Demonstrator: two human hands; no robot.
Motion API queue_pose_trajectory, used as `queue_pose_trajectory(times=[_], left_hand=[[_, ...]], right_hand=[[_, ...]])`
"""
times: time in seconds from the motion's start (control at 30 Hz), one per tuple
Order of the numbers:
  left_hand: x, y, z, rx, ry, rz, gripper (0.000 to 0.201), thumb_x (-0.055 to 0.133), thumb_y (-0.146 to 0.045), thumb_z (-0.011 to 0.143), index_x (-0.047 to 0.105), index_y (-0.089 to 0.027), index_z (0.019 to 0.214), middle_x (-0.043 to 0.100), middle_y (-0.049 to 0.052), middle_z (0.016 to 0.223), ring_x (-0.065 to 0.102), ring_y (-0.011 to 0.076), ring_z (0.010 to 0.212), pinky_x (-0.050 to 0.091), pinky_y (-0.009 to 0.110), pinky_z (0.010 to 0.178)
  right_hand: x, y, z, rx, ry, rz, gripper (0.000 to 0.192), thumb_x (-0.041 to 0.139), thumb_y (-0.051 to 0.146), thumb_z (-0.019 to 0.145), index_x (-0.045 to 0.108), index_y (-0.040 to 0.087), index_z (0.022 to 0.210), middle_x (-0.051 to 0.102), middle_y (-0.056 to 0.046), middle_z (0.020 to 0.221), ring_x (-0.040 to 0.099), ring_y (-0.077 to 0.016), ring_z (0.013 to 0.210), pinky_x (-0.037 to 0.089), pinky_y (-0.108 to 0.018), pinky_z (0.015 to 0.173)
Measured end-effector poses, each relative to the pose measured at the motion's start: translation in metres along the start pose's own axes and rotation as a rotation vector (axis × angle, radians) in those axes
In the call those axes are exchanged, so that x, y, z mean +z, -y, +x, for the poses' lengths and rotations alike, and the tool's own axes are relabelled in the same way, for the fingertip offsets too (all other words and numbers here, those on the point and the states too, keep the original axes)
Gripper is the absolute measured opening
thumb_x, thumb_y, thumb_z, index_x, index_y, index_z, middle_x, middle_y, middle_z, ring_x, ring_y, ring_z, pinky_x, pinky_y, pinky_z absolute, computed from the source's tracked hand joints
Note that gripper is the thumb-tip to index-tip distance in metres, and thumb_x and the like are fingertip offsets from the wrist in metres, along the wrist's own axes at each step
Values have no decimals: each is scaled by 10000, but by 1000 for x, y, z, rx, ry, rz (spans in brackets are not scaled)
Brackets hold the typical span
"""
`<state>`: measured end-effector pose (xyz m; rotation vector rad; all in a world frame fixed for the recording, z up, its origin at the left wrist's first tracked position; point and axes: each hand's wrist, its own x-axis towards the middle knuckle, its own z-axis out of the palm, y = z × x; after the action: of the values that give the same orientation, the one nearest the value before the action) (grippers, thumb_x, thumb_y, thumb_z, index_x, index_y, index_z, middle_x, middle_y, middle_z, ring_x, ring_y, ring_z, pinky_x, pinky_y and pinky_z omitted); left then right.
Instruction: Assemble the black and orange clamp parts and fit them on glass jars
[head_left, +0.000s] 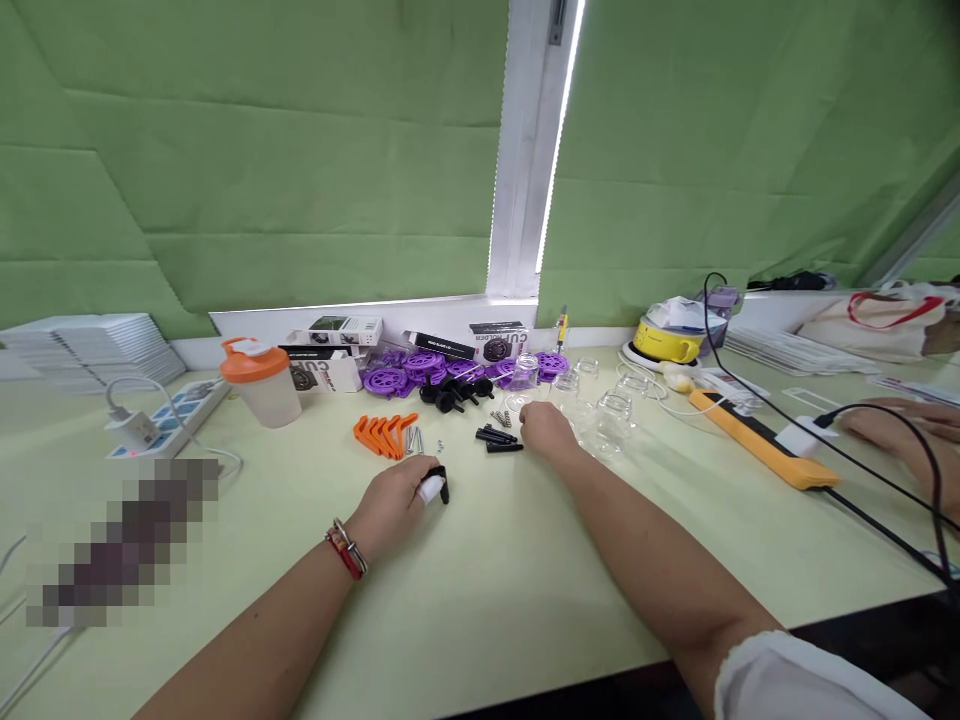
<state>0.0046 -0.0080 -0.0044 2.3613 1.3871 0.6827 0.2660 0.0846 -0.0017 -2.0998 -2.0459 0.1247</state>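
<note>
In the head view, my left hand (394,500) has its fingers closed around a black hooked part (445,478), which sits over the pale table (480,590). The part looks smooth, like plastic, bent into an arch. A matte white patch (431,489) shows beside my thumb; I can't tell whether it belongs to the part or covers my skin. My right hand (551,432), at two o'clock from the part, has its fingers curled in together; I can't tell whether they grip anything. Just beside them lie coiled metal springs (501,419) and slim black rods (499,439).

Taking the black part as the centre, bright orange, angular clips (384,435) stand in a row at ten o'clock, and shiny metal pins (415,440) lie at eleven. At twelve, farther off, are dark, rounded black pieces (454,393) and glossy purple spoked discs (386,381). Transparent, round-walled cups (613,420) catch the light at two, past my right hand. A frosted shaker bottle (266,398) with an orange lid is at ten.

The visible length of the black part slants from eleven o'clock to five, its narrow free end pointing to five, toward the table's near edge.
</note>
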Motion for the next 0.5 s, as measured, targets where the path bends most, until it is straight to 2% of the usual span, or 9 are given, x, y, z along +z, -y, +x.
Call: queue_pose_trajectory(times=[0.27,0.5], left_hand=[[1,1,1,14,-8,1,235,393,-264,856,565,-217,1008,642,46,965,590,200,856,443,300,750],[2,3,1,7,-10,5,228,388,-269,860,563,-223,999,640,40,961,588,195,839,447,294,732]], right_hand=[[3,-12,5,-92,43,85,234,546,22,665,677,169,792,658,-80,890,594,-175,814,370,-213,592],[1,-15,7,-172,94,162,278,528,57,701,702,189,872,675,-47,942,596,-144,815,405,-193,653]])
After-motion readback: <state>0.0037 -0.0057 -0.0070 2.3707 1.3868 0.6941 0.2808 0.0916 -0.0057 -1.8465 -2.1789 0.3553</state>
